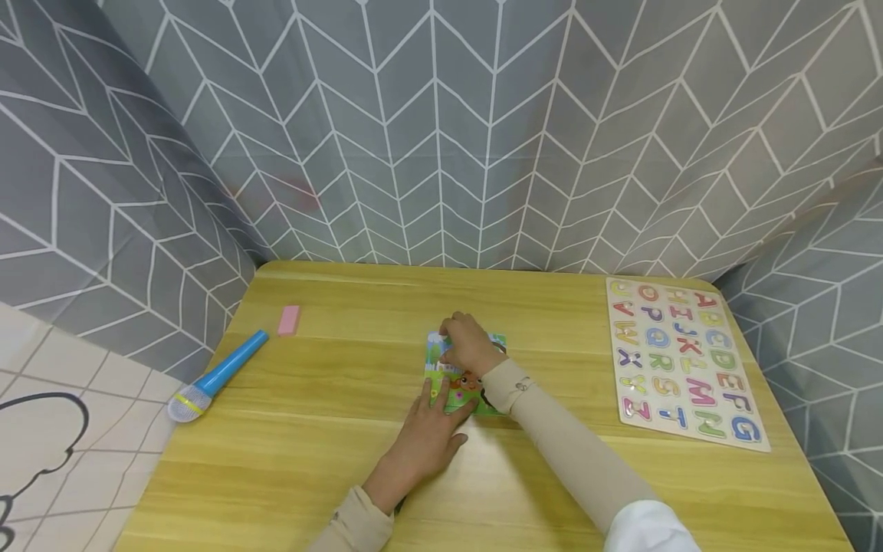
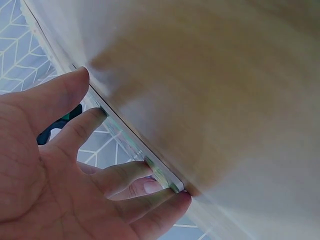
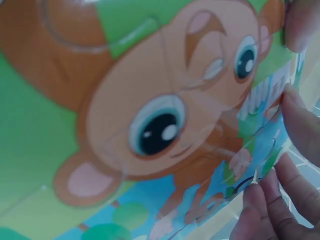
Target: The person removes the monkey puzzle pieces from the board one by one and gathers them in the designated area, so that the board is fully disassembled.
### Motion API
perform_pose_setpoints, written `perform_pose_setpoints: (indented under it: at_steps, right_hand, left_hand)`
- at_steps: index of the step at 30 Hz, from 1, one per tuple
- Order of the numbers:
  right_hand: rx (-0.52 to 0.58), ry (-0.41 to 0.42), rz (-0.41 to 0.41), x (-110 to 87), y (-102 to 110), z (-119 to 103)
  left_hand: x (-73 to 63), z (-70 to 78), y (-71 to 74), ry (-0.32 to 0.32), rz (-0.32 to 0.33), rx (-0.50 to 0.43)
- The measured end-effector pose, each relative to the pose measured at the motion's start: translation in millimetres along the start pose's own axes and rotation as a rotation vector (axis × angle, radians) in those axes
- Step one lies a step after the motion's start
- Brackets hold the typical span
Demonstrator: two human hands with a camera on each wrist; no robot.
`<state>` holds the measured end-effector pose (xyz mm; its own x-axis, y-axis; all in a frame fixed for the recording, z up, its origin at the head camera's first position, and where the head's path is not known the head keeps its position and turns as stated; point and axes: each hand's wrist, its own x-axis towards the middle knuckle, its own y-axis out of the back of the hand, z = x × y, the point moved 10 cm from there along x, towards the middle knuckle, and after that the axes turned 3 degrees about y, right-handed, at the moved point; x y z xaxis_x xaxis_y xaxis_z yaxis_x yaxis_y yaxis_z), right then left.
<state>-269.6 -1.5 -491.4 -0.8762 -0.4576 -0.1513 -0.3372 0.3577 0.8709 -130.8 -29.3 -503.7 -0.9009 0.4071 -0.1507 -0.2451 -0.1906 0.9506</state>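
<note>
A small jigsaw puzzle (image 1: 467, 395) with a cartoon monkey lies flat at the middle of the wooden table. My left hand (image 1: 430, 431) rests at its near left side, fingers spread and fairly straight, tips on the puzzle. In the left wrist view those fingertips line the puzzle's thin edge (image 2: 137, 142). Reaching across, my right hand (image 1: 471, 343) bends its fingers at the far left corner, thumb on the face. The right wrist view shows the monkey picture (image 3: 165, 105) close up, crossed by piece seams, with the right fingers (image 3: 272, 200) curled at its border.
On the right stands out a white alphabet board (image 1: 679, 368) with colourful letters. A blue toy microphone (image 1: 221, 376) and a pink block (image 1: 289, 320) lie at the left. Behind the table (image 1: 310, 460) hangs a grey patterned curtain (image 1: 455, 138).
</note>
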Motion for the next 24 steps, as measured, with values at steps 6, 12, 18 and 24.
perform_pose_setpoints:
  at_steps: [6,12,18,24]
  right_hand:
    - [0.036,0.017,0.024,-0.9,0,2]
    - [0.059,0.041,0.102,-3.1,6,1]
    - [0.189,0.030,0.129,-5.6,7,7]
    - [0.379,-0.019,0.129,-10.2,13,26]
  left_hand:
    - [0.4,0.8,1.3,-0.004,0.003,0.007]
    - [1.9,-0.3,-0.3,-0.001,-0.007,0.006]
    - [2.4,-0.1,-0.7,-0.001,-0.012,0.005]
    - [3.3,-1.0,0.1,0.025,-0.047,-0.012]
